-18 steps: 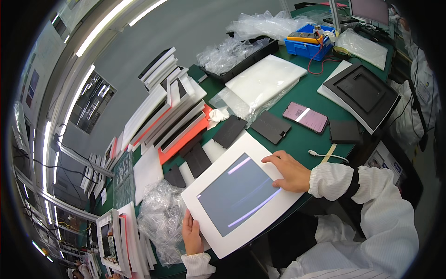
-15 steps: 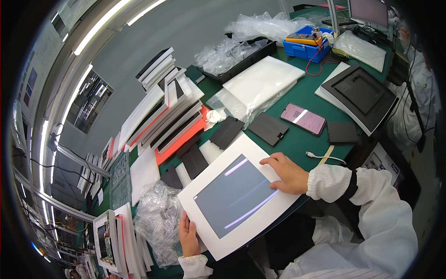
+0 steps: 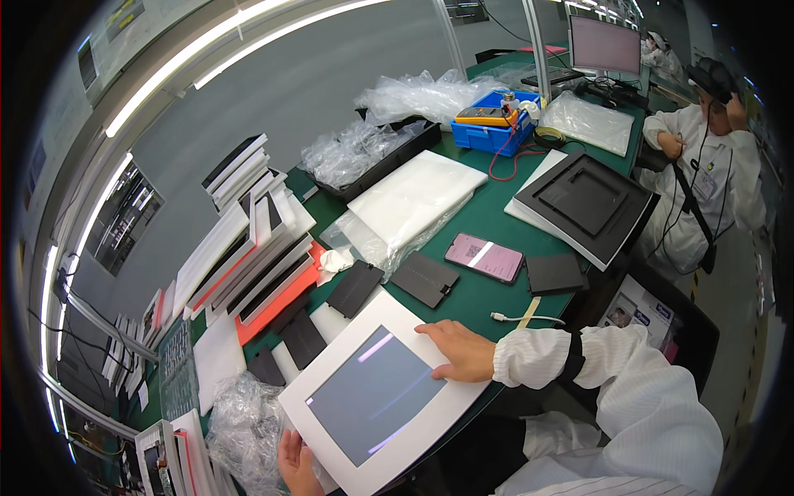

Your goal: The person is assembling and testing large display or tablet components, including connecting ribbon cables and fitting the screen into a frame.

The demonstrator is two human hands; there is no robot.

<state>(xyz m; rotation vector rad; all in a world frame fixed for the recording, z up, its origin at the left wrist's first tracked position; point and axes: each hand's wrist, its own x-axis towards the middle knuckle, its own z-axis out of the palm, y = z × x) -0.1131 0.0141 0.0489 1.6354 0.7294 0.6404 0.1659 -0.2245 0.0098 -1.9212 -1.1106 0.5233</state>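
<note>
A digital photo frame (image 3: pixel 298 388) with a wide white border and a grey screen is tilted up in front of me, light streaks reflecting on the screen. My right hand (image 3: pixel 459 351) grips its upper right edge, thumb over the border onto the screen's edge. At the lower left edge my left hand (image 3: pixel 298 465) supports it; part of that hand is hidden by the frame. Beyond it lie several flat dark grey plates, among them one plate (image 3: pixel 424 279) beside a phone (image 3: pixel 485 256) with a lit pink screen. A white cable (image 3: pixel 529 318) lies near my right wrist.
Crumpled clear plastic (image 3: pixel 244 422) lies left of the frame, below stacked frames (image 3: pixel 256 248). Farther back are white foam sheets (image 3: pixel 418 194), a black bin (image 3: pixel 372 161) of plastic wrap, a blue box (image 3: pixel 492 136) with a multimeter, and a black tray (image 3: pixel 583 198). Another person (image 3: pixel 711 165) sits at right.
My view has tilted up and to the right, bringing the other person and the monitor more fully into sight. Both hands stay on the photo frame, which sits lower and farther left in the picture.
</note>
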